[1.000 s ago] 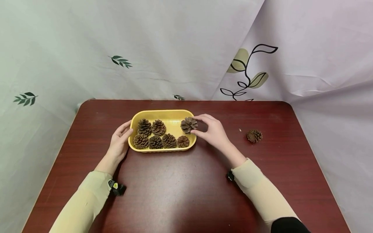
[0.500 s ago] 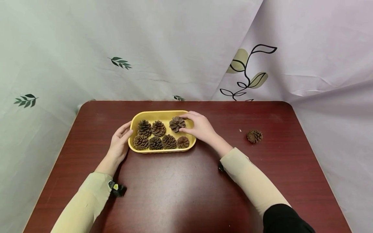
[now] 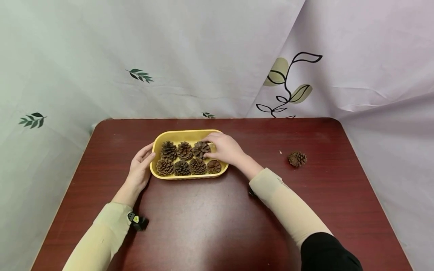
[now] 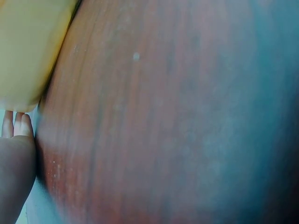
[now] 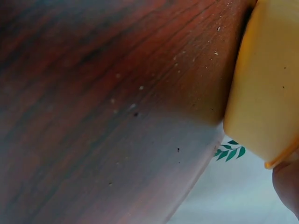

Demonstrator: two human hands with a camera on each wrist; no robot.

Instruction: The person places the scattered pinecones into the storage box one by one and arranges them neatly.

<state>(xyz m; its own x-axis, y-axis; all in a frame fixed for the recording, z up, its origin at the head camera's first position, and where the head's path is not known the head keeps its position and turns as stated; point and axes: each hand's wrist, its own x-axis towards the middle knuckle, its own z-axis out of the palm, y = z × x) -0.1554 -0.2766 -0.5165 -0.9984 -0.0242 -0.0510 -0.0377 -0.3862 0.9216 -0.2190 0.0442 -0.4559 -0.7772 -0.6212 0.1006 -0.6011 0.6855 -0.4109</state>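
Right hand (image 3: 225, 148) grip pinches brown, open-scaled pine cone (image 3: 200, 148); left hand (image 3: 141, 167) relaxed against yellow tray (image 3: 188, 134).

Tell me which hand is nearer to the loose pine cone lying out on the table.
Right. The right hand is over the yellow tray's right end, holding a pine cone there, on the loose pine cone's side. The left hand rests at the tray's far left end.
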